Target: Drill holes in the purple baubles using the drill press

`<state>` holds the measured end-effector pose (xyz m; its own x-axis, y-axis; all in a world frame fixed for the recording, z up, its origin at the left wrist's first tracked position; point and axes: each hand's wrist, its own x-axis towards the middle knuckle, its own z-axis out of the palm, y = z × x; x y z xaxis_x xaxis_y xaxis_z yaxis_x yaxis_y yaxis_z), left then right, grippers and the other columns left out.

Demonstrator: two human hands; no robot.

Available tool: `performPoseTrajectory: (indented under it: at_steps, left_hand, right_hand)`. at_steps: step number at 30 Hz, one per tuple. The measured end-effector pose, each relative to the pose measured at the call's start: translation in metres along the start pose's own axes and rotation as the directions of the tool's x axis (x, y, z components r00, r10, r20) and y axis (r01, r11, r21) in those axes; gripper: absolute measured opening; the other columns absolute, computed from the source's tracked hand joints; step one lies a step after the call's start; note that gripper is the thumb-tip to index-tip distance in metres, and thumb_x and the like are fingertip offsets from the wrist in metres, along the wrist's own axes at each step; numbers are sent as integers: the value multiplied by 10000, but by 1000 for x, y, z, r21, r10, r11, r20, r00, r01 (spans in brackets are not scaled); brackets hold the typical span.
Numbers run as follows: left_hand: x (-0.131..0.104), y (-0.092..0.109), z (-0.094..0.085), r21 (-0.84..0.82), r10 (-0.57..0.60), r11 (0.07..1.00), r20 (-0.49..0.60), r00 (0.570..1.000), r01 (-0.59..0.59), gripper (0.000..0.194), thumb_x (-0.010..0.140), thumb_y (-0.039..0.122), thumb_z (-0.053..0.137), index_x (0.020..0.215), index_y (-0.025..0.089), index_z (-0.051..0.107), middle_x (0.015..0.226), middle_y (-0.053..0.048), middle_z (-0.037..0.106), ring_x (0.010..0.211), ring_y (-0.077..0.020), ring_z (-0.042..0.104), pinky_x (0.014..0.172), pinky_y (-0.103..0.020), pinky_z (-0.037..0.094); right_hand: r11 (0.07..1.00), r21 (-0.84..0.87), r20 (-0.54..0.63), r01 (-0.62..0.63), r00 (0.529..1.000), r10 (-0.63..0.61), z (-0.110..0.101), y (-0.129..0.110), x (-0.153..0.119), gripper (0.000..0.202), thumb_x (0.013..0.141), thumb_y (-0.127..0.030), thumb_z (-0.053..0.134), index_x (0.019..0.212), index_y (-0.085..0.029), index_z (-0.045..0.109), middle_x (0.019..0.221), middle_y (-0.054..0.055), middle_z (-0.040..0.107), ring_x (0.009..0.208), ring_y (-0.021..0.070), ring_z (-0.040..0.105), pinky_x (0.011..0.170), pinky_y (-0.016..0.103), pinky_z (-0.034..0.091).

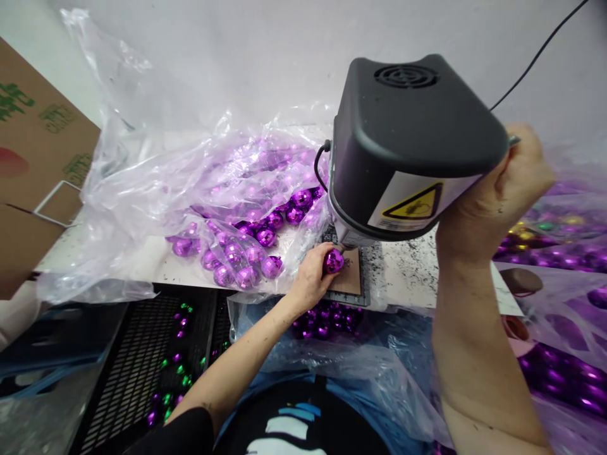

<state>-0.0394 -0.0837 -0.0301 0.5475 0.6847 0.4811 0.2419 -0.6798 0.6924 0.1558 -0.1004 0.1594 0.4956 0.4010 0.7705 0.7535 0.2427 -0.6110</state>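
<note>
My left hand (310, 276) pinches a shiny purple mirror-faceted ball (334, 261) over a brown board (349, 278). The metal nose (344, 240) of a black bench machine (417, 120), which looks like a small drill press, comes down right at the ball's top; whether they touch I cannot tell. On the machine's right side my right hand (512, 177) is closed around a lever, mostly hidden by the fingers. Many similar purple balls (266, 237) lie to the left, partly under clear plastic film. More purple balls (327, 319) sit below the table edge, on plastic over my lap.
Clear plastic sheeting (128, 183) spreads over the table's left part. A cardboard box (38, 170) stands far left. Below it, a black crate (137, 360) holds purple and green beads. Dark shavings dot the white tabletop (403, 272). Bagged purple balls (564, 379) fill the right side.
</note>
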Motion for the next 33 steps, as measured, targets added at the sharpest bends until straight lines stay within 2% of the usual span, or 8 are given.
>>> performPoseTrajectory:
  at_steps: [5, 10, 15, 19, 24, 28, 31, 33]
  left_hand:
    - [-3, 6, -4, -21, -33, 999, -2, 999, 33, 474, 935, 166, 570, 1386, 213, 433, 1376, -144, 527, 1322, -256, 503, 1124, -494, 423]
    - [2, 12, -8, -32, -69, 997, 108, 992, 73, 491, 926, 262, 623, 1390, 237, 464, 1391, -118, 519, 1325, -261, 482, 1141, -475, 397]
    - [5, 17, 1, -54, -200, 978, 29, 979, 201, 422, 942, 373, 627, 1308, 203, 504, 1241, -99, 628, 1154, -246, 582, 1025, -428, 442]
    - [3, 18, 7, 8, -150, 989, 15, 989, 150, 438, 939, 365, 637, 1311, 188, 490, 1240, -101, 636, 1170, -245, 570, 1039, -417, 393]
    - [3, 19, 4, 61, -148, 987, 36, 988, 146, 390, 954, 384, 608, 1279, 195, 504, 1223, -100, 640, 1144, -245, 566, 1033, -418, 375]
    - [5, 19, 3, 58, -142, 989, 47, 989, 139, 372, 965, 405, 581, 1265, 200, 504, 1217, -100, 636, 1140, -251, 562, 1039, -426, 376]
    - [4, 17, 5, 61, -143, 988, 41, 989, 141, 390, 960, 413, 584, 1280, 208, 497, 1232, -103, 626, 1162, -261, 557, 1054, -438, 374]
    - [4, 16, 5, 61, -142, 988, 33, 989, 140, 400, 956, 413, 587, 1287, 208, 495, 1246, -108, 617, 1178, -267, 551, 1059, -444, 374]
  right_hand:
    - [1000, 26, -3, -11, 1000, 11, 1, -1, -1, 653, 876, -736, 332, 707, -105, 354, 664, -29, 277, 658, -3, 270, 641, 190, 218]
    - [998, 66, -17, -20, 1000, 21, 2, -1, -1, 624, 883, -690, 368, 712, -90, 389, 683, -25, 301, 688, -2, 307, 687, 188, 256]
    - [998, 68, -32, 13, 999, -10, 3, -1, -2, 589, 894, -648, 359, 698, -94, 396, 654, -28, 286, 662, -6, 309, 677, 197, 262]
    - [996, 81, -32, 32, 999, -29, 3, 1, -3, 610, 867, -678, 357, 706, -94, 432, 644, -28, 296, 641, -9, 298, 657, 191, 272]
    - [997, 76, -19, 14, 1000, -13, 2, -2, -3, 597, 899, -660, 353, 722, -94, 427, 629, -35, 314, 604, -20, 275, 618, 173, 241]
    - [996, 14, -117, 84, 990, -81, -4, -10, -17, 566, 943, -606, 402, 711, -92, 464, 620, -20, 321, 590, -9, 282, 588, 189, 237]
    - [991, -2, -172, 136, 976, -134, -12, -7, -38, 456, 958, -501, 462, 753, -105, 560, 657, 2, 414, 608, 17, 399, 617, 220, 303]
    - [973, 11, -177, 231, 958, -225, -18, -1, -53, 379, 946, -442, 489, 793, -121, 620, 635, 11, 452, 609, 52, 485, 616, 240, 348]
